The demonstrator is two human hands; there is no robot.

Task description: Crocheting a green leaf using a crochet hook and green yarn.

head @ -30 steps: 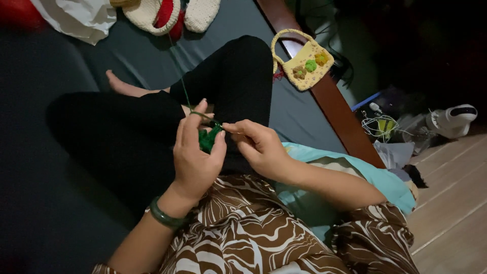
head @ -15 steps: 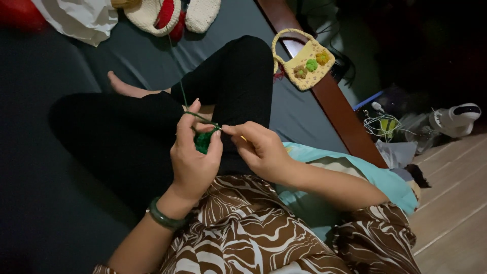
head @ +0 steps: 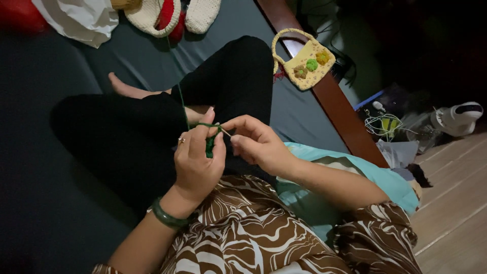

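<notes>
Left hand [head: 197,162] pinches green crochet piece [head: 209,145]; right hand [head: 256,144] grips hook [head: 224,132].

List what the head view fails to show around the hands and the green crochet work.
- Small green crochet piece: mostly hidden by the left hand fingers.
- Thin hook near the right hand: tip too small and dim to see.
- Cream crocheted items: cut off by the top edge.
- Green yarn strand: its source is lost in the dim upper clutter.

Dim room, dark grey mattress [head: 45,152], brown wooden bed rail [head: 335,106], pale plank floor [head: 451,203] at right, clutter in shadow beyond
</notes>
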